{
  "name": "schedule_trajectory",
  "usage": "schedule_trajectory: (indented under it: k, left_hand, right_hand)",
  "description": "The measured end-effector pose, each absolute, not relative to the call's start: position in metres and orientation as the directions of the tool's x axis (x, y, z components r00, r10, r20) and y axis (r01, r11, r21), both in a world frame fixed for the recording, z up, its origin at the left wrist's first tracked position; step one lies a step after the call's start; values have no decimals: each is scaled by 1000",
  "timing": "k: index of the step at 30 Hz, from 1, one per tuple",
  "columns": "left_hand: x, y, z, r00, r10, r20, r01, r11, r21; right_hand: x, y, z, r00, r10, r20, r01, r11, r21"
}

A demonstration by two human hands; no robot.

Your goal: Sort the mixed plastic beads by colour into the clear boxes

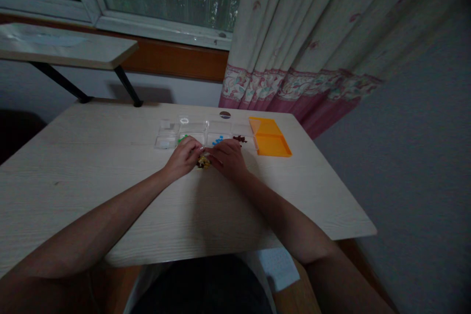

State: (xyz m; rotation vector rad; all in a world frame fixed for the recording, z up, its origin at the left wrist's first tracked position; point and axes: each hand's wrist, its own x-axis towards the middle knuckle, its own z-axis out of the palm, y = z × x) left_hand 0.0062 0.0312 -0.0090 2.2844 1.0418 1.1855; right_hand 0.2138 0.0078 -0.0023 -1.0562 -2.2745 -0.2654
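Over a small pile of yellow and dark pieces, my left hand is closed in a pinch. Whatever lies between its fingertips is too small to name. My right hand reaches in from the other side, its fingertips meeting those of the left; whether they grip anything is hidden. Just beyond the hands, clear plastic boxes stand with raised lids. Green pieces lie in the one behind my left hand. Blue pieces are in the one behind my right hand, and dark red pieces sit farther right.
An orange case lies open to the right of the boxes. Near the table's back edge is a small round dark object. A raised shelf on black legs stands at the left, and a curtain hangs behind the table.
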Motion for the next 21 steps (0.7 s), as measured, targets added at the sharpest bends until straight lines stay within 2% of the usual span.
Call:
schedule_trajectory:
  k: [9,21]
  left_hand:
    - [8,29,-7,439,725,531,388,-685,616]
    - [7,27,-4,448,729,518,409,-682,606]
  right_hand:
    - [213,8,-3,-477,630,613,747,658,-95]
    - [212,8,0,-454,603,655,724,679,-124]
